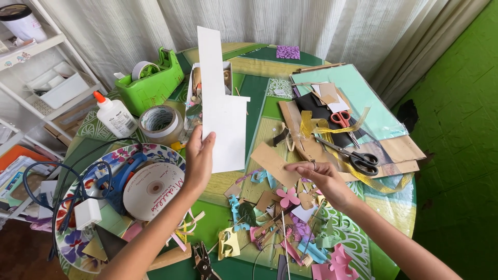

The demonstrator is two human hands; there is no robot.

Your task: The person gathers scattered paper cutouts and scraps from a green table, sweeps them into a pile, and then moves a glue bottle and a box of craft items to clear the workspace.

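Left hand [198,158]: raised over the near-left part of the table [259,98], fingers closed in a pinch on the lower left edge of a white card piece [220,111]; thumb on the near face, fingertips wrapped behind.
White card piece: held upright, roughly L-shaped, a narrow strip rising from a wider lower block. Long axis runs near vertical in the view, tilted slightly left at the top. It extends up and away from the grip, so nearly all of the sheet stands above the fingers.
Right hand [316,176]: low over the table, palm down, fingers bent and close together. Fingertips rest on or just at the near end of a brown cardboard strip [272,163]; whether they have actually pinched it cannot be told from this view.
Brown cardboard strip: lies flat, long axis running from upper left to lower right, its far end just beside the bottom right corner of the white card piece.
Key relation: the white piece's lower edge and the brown strip's upper end are near each other, between the two hands; the right hand is nearer the strip, the left hand alone carries the white piece.
Surroundings: black-handled scissors [358,158] to the right of the right hand, apart from it; pink paper flower [287,197] just below the right hand; glue bottle [115,115] and tape roll [161,122] left of the white piece; coloured paper scraps [290,238] scattered at the near edge.
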